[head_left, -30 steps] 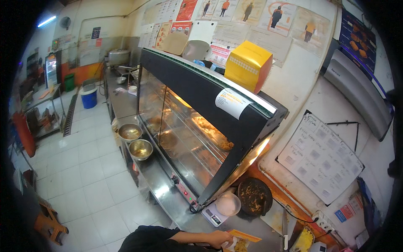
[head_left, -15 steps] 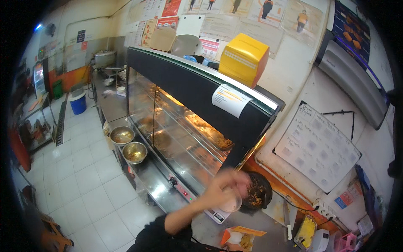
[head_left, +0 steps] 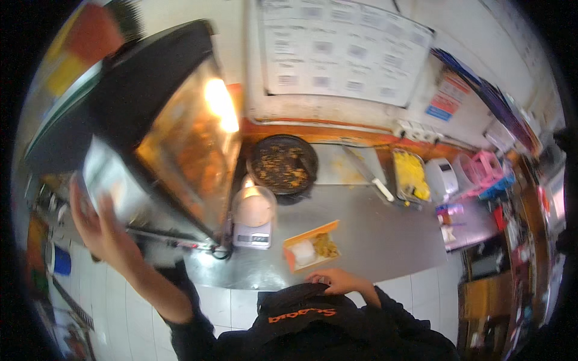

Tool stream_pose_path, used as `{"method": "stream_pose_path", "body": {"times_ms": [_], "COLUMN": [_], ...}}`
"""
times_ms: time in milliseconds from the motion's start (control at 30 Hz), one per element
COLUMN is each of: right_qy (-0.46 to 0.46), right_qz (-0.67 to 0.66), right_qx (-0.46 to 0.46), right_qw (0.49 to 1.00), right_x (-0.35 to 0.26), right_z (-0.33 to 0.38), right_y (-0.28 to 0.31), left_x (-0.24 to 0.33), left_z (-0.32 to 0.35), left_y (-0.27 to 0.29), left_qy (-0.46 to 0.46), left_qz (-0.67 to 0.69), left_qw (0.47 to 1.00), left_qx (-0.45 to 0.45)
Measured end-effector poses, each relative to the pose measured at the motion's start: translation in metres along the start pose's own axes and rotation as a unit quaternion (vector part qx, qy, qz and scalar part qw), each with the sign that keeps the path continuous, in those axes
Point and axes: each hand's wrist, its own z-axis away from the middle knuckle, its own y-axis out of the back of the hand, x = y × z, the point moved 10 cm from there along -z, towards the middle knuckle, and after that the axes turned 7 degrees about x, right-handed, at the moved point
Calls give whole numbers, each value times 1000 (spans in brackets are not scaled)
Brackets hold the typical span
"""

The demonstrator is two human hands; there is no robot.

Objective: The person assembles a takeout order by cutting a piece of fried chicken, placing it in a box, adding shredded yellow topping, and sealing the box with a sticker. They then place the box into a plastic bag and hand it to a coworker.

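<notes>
My left hand (head_left: 108,231) is raised at the front of the heated display cabinet (head_left: 150,90), fingers spread. It is at the lower part of a white paper sheet (head_left: 114,177) fixed there; blur hides whether it touches. Near my waist, my right hand (head_left: 340,281) lies against my black top (head_left: 295,298), its fingers loosely bent and no object seen in them. Just beyond it stands an open orange-edged box (head_left: 290,257) with white rice (head_left: 303,251) and a brownish-yellow food piece (head_left: 325,245). A clear bowl (head_left: 255,207) with pale contents sits on a kitchen scale (head_left: 253,236).
Behind the scale is a black round pan (head_left: 283,168) with brown crumbs. A knife (head_left: 368,171) lies across a cutting board (head_left: 337,168). Further right are a tray with yellow contents (head_left: 410,174), a white device (head_left: 441,179) and a pink basket (head_left: 484,171). Whiteboard (head_left: 343,48) on the wall.
The view has swung right, bringing the counter to the middle. My left hand has moved from over the bowl on the scale to the cabinet's front. My right hand shows more fully.
</notes>
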Motion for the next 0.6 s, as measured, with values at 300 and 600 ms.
{"method": "stream_pose_path", "body": {"times_ms": [300, 600], "right_qy": [-119, -281], "right_qz": [116, 413], "right_qx": [636, 352], "right_qw": [754, 792], "right_x": [139, 317], "right_z": [165, 143], "right_y": [379, 521], "left_x": [-142, -145], "left_z": [462, 580], "left_y": [-50, -84], "left_qy": [281, 433], "left_qz": [-114, -149], "left_qw": [930, 876], "left_qx": [-210, -152]}}
